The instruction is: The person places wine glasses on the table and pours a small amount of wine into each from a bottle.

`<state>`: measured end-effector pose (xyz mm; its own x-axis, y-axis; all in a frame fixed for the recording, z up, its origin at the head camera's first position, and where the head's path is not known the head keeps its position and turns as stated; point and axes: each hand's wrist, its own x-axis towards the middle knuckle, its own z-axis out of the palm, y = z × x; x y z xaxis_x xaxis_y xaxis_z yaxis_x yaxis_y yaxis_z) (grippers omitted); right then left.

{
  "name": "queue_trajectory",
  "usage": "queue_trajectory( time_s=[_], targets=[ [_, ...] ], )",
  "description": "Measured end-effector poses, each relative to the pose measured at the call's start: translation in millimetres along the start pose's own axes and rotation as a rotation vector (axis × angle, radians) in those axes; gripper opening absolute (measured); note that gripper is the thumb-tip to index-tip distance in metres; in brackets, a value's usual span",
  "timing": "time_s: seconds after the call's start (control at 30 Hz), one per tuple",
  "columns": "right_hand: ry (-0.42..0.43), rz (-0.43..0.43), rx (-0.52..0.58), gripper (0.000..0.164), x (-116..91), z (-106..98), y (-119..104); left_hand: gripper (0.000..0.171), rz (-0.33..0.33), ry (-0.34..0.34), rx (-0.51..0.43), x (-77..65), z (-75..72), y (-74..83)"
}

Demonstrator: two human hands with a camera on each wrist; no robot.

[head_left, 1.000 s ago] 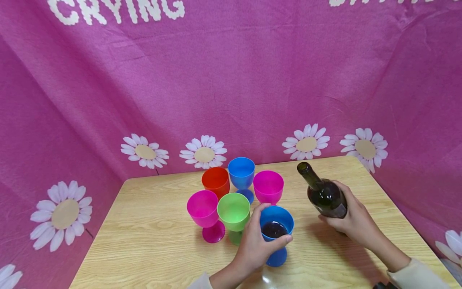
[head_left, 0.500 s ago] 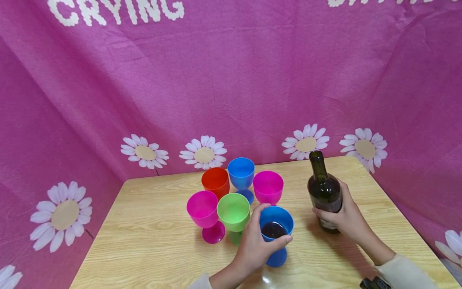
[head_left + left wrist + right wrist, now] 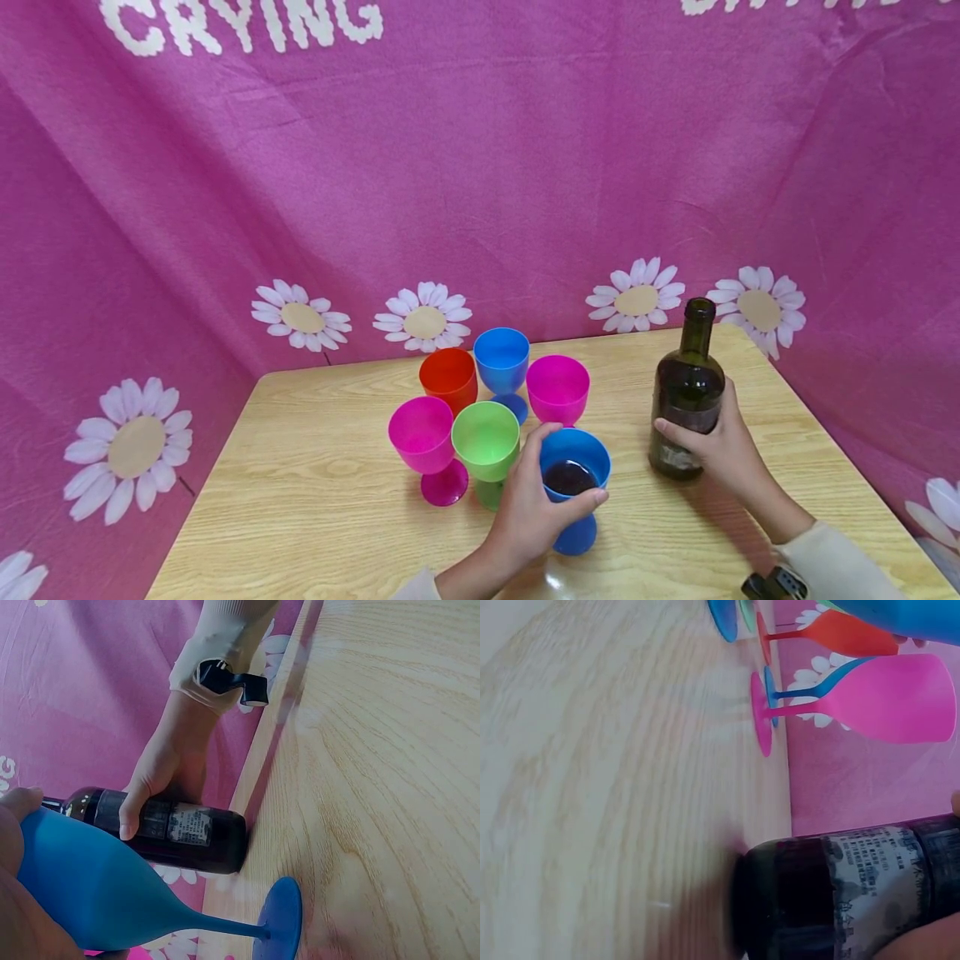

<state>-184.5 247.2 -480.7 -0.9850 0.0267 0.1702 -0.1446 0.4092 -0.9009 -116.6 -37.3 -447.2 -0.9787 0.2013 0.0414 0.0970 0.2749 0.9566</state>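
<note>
My left hand (image 3: pixel 528 504) is curled round the bowl of a blue goblet (image 3: pixel 588 450) with dark liquid (image 3: pixel 568 478) in it. In the left wrist view that goblet (image 3: pixel 112 881) stands on its foot on the table. To its right, my right hand (image 3: pixel 731 446) grips a dark green wine bottle (image 3: pixel 692 379) round its labelled middle. The bottle is upright and uncorked, its base at or just above the wood; I cannot tell whether they touch. Its printed label (image 3: pixel 877 881) shows in the right wrist view.
Left of and behind the held goblet stand several more: green (image 3: pixel 486 437), pink (image 3: pixel 422 433), orange-red (image 3: pixel 448 377), blue (image 3: pixel 501 358) and another pink (image 3: pixel 558 387). A pink cloth (image 3: pixel 480 183) with daisies hangs behind the wooden table (image 3: pixel 300 483).
My right hand has turned the bottle from a leftward tilt to upright, then carried it a little to the right and back. The left hand and all the goblets have stayed put.
</note>
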Motion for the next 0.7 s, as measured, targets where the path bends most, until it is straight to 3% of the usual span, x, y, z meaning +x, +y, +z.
queue_trajectory(
  time_s=[0.2,0.7],
  targets=[
    [0.022,-0.007,-0.007,0.106,-3.6,-1.9,6.0,0.084,0.009,-0.001,-0.015,0.1,0.5,-0.5],
    [0.048,-0.12,0.051,0.107,-7.7,0.3,17.3,0.085,0.003,0.006,-0.004,0.1,1.2,1.0]
  ],
)
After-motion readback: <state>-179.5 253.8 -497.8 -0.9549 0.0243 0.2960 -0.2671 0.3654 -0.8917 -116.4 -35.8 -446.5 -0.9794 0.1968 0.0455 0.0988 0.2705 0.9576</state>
